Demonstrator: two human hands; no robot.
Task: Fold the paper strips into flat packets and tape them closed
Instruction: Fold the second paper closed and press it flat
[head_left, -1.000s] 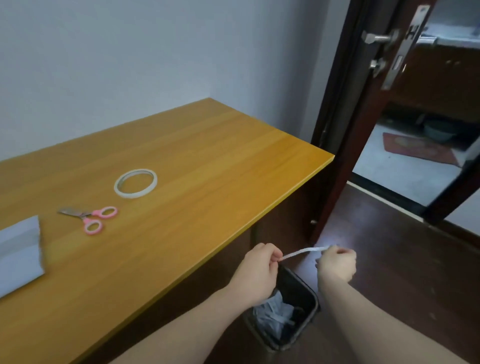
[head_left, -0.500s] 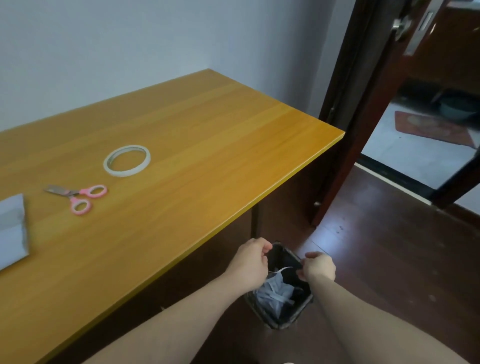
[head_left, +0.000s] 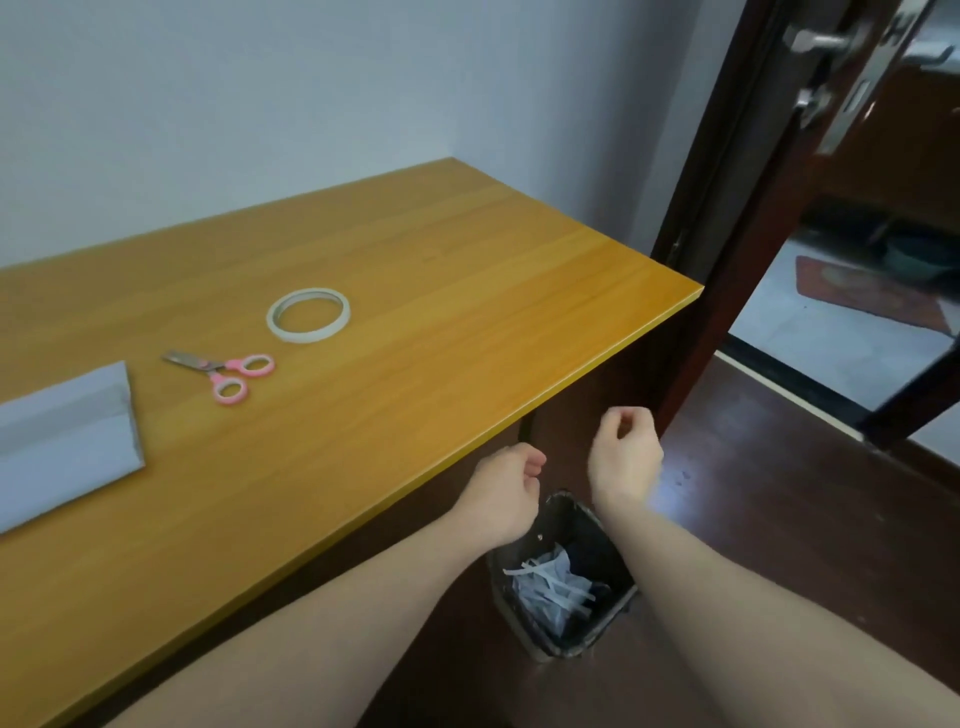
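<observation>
Both hands hang in the air just off the desk's front edge, above a black waste bin. My left hand has loosely curled fingers and holds nothing. My right hand is the same, fingers loosely curled and empty. White paper scraps lie inside the bin. On the yellow wooden desk lie a folded grey-white paper packet at the left, pink-handled scissors and a ring of white tape.
A white wall runs behind the desk. To the right stands an open dark wooden door with a metal handle, leading to another room with a red mat. The floor is dark wood.
The thin white strip held between both hands a second ago has dropped into the bin. Both hands have let go and risen toward the desk edge.
</observation>
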